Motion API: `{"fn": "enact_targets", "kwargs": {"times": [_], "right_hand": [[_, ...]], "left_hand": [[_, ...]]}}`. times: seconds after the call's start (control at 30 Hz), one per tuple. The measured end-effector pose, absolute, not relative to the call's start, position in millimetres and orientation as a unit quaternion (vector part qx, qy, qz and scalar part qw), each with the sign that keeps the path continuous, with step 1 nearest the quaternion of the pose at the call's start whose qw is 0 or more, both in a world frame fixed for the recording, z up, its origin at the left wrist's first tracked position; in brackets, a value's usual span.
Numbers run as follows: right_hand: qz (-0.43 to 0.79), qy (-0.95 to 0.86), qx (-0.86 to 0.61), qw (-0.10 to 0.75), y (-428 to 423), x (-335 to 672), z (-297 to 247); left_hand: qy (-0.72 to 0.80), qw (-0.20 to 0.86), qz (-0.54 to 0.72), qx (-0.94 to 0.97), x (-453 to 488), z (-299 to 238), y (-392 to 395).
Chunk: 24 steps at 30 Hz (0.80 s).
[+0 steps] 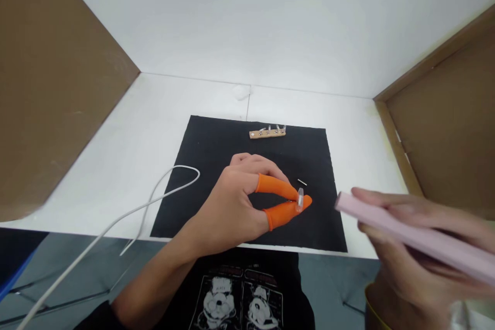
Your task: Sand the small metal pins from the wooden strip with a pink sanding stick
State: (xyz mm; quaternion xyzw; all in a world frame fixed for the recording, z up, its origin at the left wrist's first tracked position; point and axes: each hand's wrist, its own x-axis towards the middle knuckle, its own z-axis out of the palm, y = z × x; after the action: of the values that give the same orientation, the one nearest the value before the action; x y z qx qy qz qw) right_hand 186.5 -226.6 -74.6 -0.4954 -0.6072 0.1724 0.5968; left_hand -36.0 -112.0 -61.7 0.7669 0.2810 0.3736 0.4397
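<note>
My left hand (247,201) hovers over the black mat (209,154), its thumb and forefinger in orange finger cots pinching a small clear plastic piece (300,199). My right hand (417,252) is at the lower right, closed around a long pale pink flat tool (410,234) whose tip points left toward the clear piece, a short gap away. A tiny thin pin (302,182) lies on the mat just above the pinched piece. A small wooden strip (267,133) with several metal fittings lies near the mat's far edge.
A white cable (154,198) loops across the left of the white table (135,134) and off its front edge. Brown board walls stand at left (50,93) and right (448,113). A white back wall closes the far side.
</note>
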Motion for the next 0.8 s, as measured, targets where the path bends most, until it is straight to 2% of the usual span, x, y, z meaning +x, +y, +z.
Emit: {"fn": "enact_targets", "kwargs": {"times": [0.17,0.4,0.6,0.8], "right_hand": [[0.151,-0.702,-0.448,0.532,-232,179,-74],[0.143,-0.56,-0.543,0.609,-222,183,-70],[0.171,-0.678,-0.48,0.53,-229,172,-73],[0.158,-0.56,-0.539,0.608,-212,181,-77]], "left_hand": [[0.278,0.442,0.378,0.765,-34,-63,-111],[0.281,0.445,0.372,0.765,-35,-66,-113],[0.296,0.434,0.372,0.765,-38,-72,-107],[0.299,0.436,0.362,0.768,-38,-74,-103]]}}
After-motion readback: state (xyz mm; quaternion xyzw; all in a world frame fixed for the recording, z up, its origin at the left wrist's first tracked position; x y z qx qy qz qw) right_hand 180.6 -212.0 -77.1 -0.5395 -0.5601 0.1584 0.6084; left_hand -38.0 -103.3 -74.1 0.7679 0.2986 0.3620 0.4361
